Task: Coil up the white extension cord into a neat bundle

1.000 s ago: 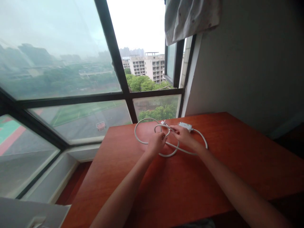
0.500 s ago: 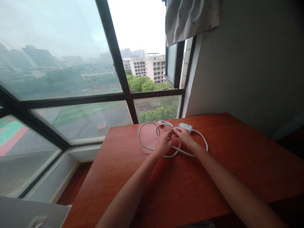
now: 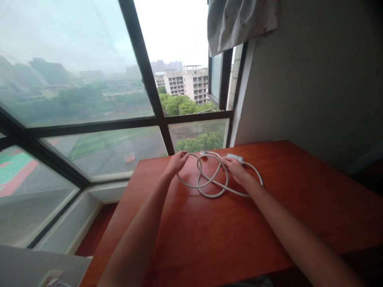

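Observation:
A pale grey cable (image 3: 213, 196) lies in overlapping loops near the far edge of the wooden table. My left hand (image 3: 178, 161) pinches the leftmost loop at its upper left. On the right side of the loops, my right hand (image 3: 235, 166) has its fingers closed on the cable. Just behind that hand sits a light grey box (image 3: 234, 158), joined to the cable and partly covered by my fingers. A small pale plug (image 3: 203, 153) at a cable end rests by the table's back edge.
The reddish-brown table (image 3: 185, 231) stands against dark-framed windows (image 3: 119, 126). A grey wall (image 3: 299, 87) rises at the right, and a curtain (image 3: 239, 26) hangs over the window's upper right. A white panel (image 3: 38, 265) is at the lower left.
My left hand has moved left, away from my right hand, and now grips the outer left loop. My right hand stays near the box, nearly in place.

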`<state>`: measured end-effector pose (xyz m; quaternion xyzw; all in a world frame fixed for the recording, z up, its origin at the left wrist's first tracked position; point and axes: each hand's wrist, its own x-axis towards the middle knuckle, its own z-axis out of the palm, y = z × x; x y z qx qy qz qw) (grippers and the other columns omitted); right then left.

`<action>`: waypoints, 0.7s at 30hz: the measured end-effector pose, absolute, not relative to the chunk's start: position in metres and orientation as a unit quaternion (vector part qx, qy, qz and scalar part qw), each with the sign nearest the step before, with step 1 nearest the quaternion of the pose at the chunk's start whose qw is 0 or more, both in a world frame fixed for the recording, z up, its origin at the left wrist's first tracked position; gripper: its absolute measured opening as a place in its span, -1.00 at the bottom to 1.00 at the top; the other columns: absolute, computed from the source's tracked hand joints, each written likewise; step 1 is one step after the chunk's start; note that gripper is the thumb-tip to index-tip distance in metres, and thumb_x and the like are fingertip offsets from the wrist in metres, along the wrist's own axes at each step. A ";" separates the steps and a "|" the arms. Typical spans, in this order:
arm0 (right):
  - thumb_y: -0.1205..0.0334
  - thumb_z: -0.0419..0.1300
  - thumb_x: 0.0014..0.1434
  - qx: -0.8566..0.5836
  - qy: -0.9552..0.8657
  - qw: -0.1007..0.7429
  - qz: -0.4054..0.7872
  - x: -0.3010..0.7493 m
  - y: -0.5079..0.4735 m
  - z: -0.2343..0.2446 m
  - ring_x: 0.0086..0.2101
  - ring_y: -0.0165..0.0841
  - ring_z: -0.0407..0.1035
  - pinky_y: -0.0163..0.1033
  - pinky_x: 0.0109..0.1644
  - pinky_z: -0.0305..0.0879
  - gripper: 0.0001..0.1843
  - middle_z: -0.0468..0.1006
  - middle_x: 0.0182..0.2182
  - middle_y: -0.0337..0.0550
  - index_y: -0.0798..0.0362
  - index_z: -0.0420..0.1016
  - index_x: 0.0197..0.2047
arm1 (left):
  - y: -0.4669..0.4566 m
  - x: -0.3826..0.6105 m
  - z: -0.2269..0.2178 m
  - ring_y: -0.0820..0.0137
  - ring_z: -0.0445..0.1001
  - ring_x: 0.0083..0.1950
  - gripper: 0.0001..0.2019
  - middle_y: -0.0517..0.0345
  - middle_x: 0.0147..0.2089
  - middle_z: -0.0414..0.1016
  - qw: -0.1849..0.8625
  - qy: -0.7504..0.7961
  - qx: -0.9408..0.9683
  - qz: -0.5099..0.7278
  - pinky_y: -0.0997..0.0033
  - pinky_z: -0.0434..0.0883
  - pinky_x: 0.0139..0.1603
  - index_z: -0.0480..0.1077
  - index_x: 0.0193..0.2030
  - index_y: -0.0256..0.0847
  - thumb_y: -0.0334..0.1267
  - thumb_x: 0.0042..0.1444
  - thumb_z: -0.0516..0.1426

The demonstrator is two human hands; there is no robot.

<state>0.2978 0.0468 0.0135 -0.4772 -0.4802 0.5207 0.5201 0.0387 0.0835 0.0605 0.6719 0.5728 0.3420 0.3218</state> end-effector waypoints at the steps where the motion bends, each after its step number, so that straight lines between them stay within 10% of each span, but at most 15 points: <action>1: 0.05 0.28 -0.02 -0.480 -0.476 0.525 0.517 0.300 0.048 0.013 -0.40 -0.38 0.42 -0.32 -0.38 0.35 -0.72 0.59 -0.34 -0.12 0.05 0.57 -0.29 | 0.083 0.035 0.057 0.17 0.46 -0.01 -0.60 -0.16 -0.05 0.52 0.389 0.553 0.639 0.366 0.19 0.35 0.00 0.38 -0.06 -0.29 -0.01 0.14 0.02; 7: 0.24 0.34 -0.18 -0.500 -0.454 0.540 0.502 0.309 0.054 0.004 -0.39 -0.39 0.42 -0.27 -0.29 0.36 -0.74 0.58 -0.35 -0.17 0.06 0.54 -0.33 | 0.068 0.033 0.035 0.16 0.44 0.08 -0.49 -0.19 0.11 0.42 0.625 0.465 0.462 0.423 0.21 0.40 -0.01 0.38 -0.06 -0.24 0.16 0.08 0.03; 11: 0.27 0.34 -0.23 -0.492 -0.454 0.552 0.497 0.311 0.055 0.003 -0.41 -0.39 0.41 -0.26 -0.30 0.37 -0.71 0.55 -0.38 -0.19 0.06 0.51 -0.33 | 0.064 0.050 0.014 0.22 0.47 0.02 -0.51 -0.13 0.12 0.39 0.692 0.379 0.444 0.425 0.22 0.43 -0.03 0.31 0.03 -0.18 -0.12 -0.06 0.25; 21: 0.19 0.32 -0.15 -0.443 -0.454 0.632 0.446 0.333 0.054 0.026 -0.39 -0.42 0.40 -0.30 -0.37 0.35 -0.56 0.52 -0.21 -0.14 0.05 0.44 -0.13 | 0.077 0.076 -0.016 0.51 0.37 -0.48 -0.80 0.21 -0.41 0.38 0.468 0.435 0.650 0.411 0.51 0.37 -0.46 0.34 -0.19 -0.24 -0.26 0.02 0.15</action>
